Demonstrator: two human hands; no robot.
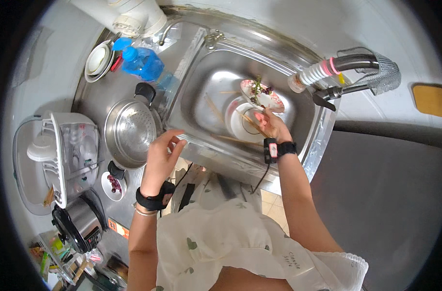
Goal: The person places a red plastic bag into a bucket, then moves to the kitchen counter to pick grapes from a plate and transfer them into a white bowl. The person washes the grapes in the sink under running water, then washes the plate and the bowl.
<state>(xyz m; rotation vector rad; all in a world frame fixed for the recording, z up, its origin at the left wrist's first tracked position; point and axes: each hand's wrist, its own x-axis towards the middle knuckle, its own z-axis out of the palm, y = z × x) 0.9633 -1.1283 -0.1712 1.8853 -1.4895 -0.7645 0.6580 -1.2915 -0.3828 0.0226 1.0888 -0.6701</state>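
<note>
My right hand (pixel 273 125) is low in the sink (pixel 202 80), its fingertips at the lower edge of a pink-patterned oval dish (pixel 275 103). Whether they grip the dish is unclear. A grape stem (pixel 256 91) with a few dark grapes lies on the dish. Under the dish and hand is a white bowl (pixel 235 122), with chopsticks (pixel 235 140) across and beside it. My left hand (pixel 164 152) hovers by the sink's front left corner, thumb and fingers apart, holding nothing. Left of it stand a steel steamer pot (pixel 131 132) and a small white bowl (pixel 105 189) of red grapes.
Blue bottle (pixel 142 63) and stacked white bowls (pixel 97 62) stand at the back left. A dish rack (pixel 62 160) and an electric cooker (pixel 81 222) line the left side. The faucet (pixel 326 96), with a hose and mesh, juts over the sink's right edge.
</note>
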